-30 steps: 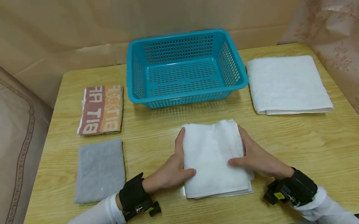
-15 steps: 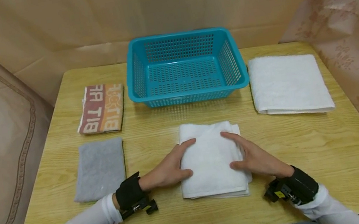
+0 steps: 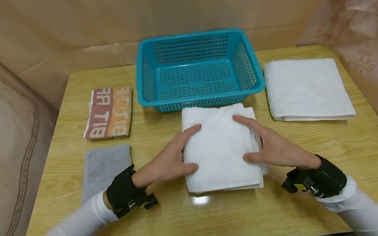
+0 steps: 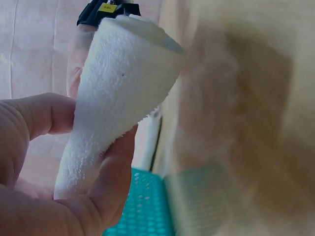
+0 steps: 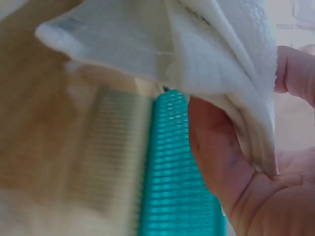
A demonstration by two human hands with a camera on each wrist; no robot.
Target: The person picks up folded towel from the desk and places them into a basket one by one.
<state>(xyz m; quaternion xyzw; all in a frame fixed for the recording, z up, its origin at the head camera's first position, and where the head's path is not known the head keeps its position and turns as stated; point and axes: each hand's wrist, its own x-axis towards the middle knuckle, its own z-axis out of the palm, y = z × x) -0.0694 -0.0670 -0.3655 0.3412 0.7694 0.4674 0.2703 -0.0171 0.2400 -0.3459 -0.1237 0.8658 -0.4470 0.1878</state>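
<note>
A folded white towel (image 3: pixel 221 150) is held between both hands in front of the basket, its far edge overlapping the basket's front in the head view. My left hand (image 3: pixel 167 159) pinches its left side, thumb on top and fingers beneath; the left wrist view shows the towel's (image 4: pixel 118 83) rounded fold in that grip. On the other side my right hand (image 3: pixel 274 143) pinches the layered edge, and loose folds of the towel (image 5: pixel 211 54) hang there in the right wrist view. The blue-green plastic basket (image 3: pixel 202 100) stands at the back middle with nothing in it.
Left of the basket lies a folded red-and-orange patterned towel (image 3: pixel 109 112), with a folded grey towel (image 3: pixel 105 166) nearer the front. Another folded white towel (image 3: pixel 307 89) lies right of the basket. All rest on a wooden table (image 3: pixel 227 221) before a beige curtain (image 3: pixel 84 19).
Both hands have gone from the sides of the white towel to pinching it, and have lifted it and carried it forward toward the basket. The other towels have stayed put.
</note>
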